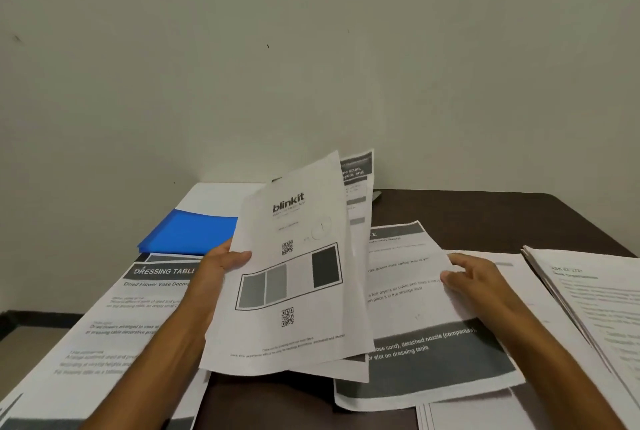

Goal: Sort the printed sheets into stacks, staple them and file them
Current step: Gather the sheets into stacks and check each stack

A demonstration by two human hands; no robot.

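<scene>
Fingers (239, 256) pinch tilted blinkit sheet (291, 267), grey-blocked.

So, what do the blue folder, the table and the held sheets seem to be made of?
Blue folder: probably plastic, smooth, evenly saturated blue, thin stacked edges; coated card is possible.
Table: dark brown, matte, likely wood or laminate; no grain is visible.
Sheets: plain white paper with grey print; they bend and curl in the left hand.
</scene>
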